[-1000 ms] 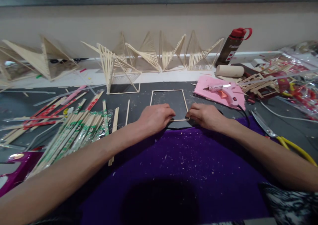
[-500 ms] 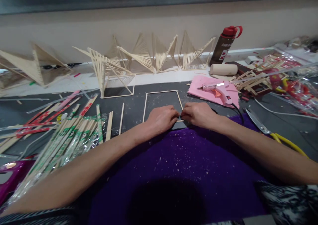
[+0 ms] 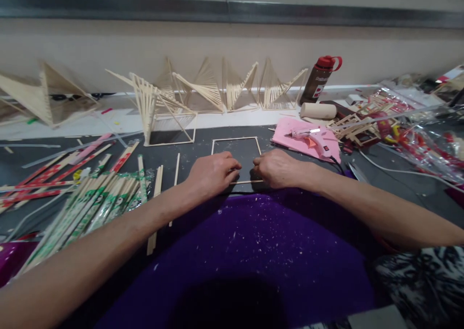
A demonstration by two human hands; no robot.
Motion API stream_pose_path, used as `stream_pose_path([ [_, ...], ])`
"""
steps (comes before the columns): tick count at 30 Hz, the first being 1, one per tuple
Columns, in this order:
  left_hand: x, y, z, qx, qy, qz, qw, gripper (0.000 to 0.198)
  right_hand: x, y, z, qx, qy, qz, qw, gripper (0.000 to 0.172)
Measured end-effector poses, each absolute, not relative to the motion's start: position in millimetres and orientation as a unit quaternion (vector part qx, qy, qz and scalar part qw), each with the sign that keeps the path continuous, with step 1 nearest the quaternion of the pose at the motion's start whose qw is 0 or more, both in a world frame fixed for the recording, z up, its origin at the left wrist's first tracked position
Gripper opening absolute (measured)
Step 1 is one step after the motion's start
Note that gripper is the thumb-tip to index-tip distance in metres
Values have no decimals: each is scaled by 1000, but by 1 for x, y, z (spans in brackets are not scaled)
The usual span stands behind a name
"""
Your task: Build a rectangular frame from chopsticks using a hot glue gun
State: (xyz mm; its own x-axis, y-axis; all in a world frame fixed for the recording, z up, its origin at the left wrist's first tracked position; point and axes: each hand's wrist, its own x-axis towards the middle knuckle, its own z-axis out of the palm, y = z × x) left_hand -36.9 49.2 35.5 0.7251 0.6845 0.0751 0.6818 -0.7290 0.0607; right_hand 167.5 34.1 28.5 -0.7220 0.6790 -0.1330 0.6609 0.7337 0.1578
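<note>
A square frame of thin wooden sticks [image 3: 235, 138] lies flat on the dark table top, its far side and right side in plain sight. My left hand [image 3: 215, 171] is over the frame's near left corner, palm down, fingers loosely bent with the thumb apart from them; I see nothing held in it. At the near right corner, my right hand [image 3: 277, 168] has its fingers pinched around the stick frame, covering that corner. Part of the near stick shows between the two hands.
Left are loose sticks [image 3: 176, 181] and bagged chopsticks [image 3: 105, 198]. Twisted stick models [image 3: 197, 87] stand along the wall. A pink glue gun [image 3: 310, 138] rests on a pink cloth [image 3: 284, 130], with a bottle [image 3: 317, 82] behind. Purple cloth [image 3: 232, 242] covers my lap.
My left hand has moved left along the near stick, away from my right hand, and its fingers have loosened. My right hand stays at the near right corner. The view has shifted slightly.
</note>
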Motion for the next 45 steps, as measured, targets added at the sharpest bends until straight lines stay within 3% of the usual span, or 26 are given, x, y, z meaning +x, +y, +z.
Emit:
stream_pose_path([
  [6,-46,46,49,923,380,62,-7,26,167,40,33,405,913,-5,50,15],
  [12,-56,41,53,918,394,53,-6,26,193,72,57,549,819,-71,-152,17],
  [17,-71,36,52,908,417,38,9,26,218,114,53,652,732,-32,-197,14],
  [24,-101,38,44,885,465,27,29,25,240,125,23,672,697,97,-233,40],
  [26,-107,40,41,878,478,25,28,25,236,109,19,681,694,66,-226,29],
  [29,-109,39,37,873,486,5,32,25,220,69,15,629,743,-30,-226,29],
  [34,-101,36,34,887,459,-14,46,24,195,16,9,495,856,-41,-145,27],
  [40,-95,36,26,896,440,-20,50,25,197,16,16,453,882,-117,-58,26],
  [45,-94,39,22,902,428,-13,51,27,198,18,15,456,877,-143,-48,28],
])
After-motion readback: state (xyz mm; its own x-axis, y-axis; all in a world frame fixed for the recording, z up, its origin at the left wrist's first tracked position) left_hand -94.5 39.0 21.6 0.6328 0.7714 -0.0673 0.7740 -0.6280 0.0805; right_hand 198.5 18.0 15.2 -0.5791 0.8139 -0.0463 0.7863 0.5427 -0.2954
